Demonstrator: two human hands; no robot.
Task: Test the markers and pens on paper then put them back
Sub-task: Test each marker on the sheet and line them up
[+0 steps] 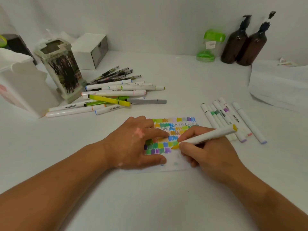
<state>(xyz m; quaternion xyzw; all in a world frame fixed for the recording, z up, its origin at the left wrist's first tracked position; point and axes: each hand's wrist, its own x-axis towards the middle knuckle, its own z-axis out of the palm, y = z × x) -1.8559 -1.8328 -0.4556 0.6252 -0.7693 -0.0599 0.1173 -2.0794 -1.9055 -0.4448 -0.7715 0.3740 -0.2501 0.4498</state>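
- Right hand (211,155) is gripping a white marker (208,135), its yellow tip touching the paper (176,162); the yellow rear cap is pointing up and to the right.
- Left hand (133,144) is lying flat on the paper's left part, fingers spread and pinning it down.
- Paper is lying on the white table (150,205), its upper part covered in coloured scribbles and swatches.
- Decorated holder (61,69) is standing far left behind the paper, top open; inside is too dark to tell.
- Table is staying bare in front of the paper, between the forearms.
- Marker pile (106,97) is lying left behind the paper, black pens (115,74) just past it.
- Marker row (233,120) is lying just right of the paper, close to the right hand.
- Two brown pump bottles (245,42) and a green-lidded jar (210,45) are standing far right behind the paper, at the wall.
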